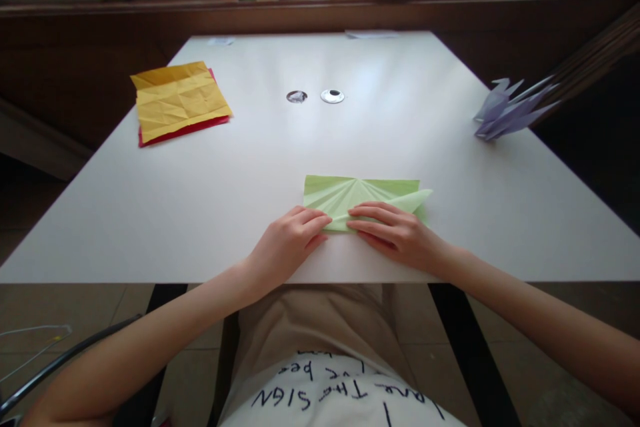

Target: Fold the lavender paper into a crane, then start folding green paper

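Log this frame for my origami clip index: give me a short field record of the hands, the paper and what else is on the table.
left hand: left hand pressing fingertips on the near edge of the green folded paper
right hand: right hand flat on the same paper, fingers pointing left
green paper state: pleated, creases fanning from the top middle, one flap pointing right
surface: white table
far left: yellow creased sheet on a red sheet
far right: purple folded paper model

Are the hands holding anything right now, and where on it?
Nothing is lifted. Both hands press the green paper flat on the table: left hand on its near-left edge, right hand on its near-right edge.
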